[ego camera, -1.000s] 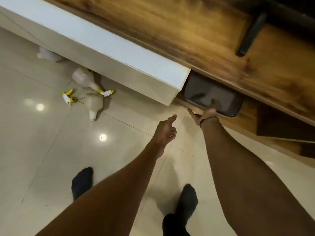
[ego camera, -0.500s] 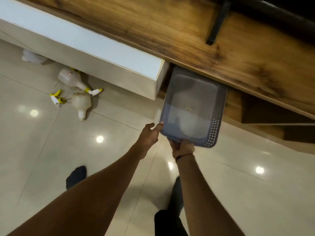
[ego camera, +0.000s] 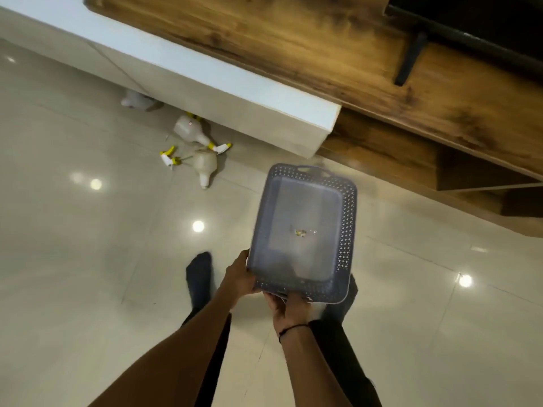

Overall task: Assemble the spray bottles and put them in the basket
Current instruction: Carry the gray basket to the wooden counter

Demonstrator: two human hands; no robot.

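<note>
A grey perforated plastic basket [ego camera: 348,218] hangs in the air in front of me, empty but for a small scrap on its bottom. My left hand [ego camera: 239,279] grips its near left corner. My right hand [ego camera: 289,308] grips the near rim from below. On the floor at the upper left lie white spray bottles: one with a yellow-and-white trigger head fitted [ego camera: 191,131], one headless [ego camera: 205,165], and a third partly hidden under the white cabinet [ego camera: 133,99]. A loose yellow-and-white trigger head [ego camera: 169,156] lies beside them.
A white cabinet [ego camera: 205,80] and a wooden unit [ego camera: 352,54] with a low open shelf [ego camera: 382,142] run across the top. A black stand leg [ego camera: 410,60] stands on the wood. My socked feet [ego camera: 199,277] stand on glossy tiled floor.
The basket has come fully out from under the wooden unit and toward me. My left hand, which only touched its corner, now grips it. The view has shifted right of the bottles.
</note>
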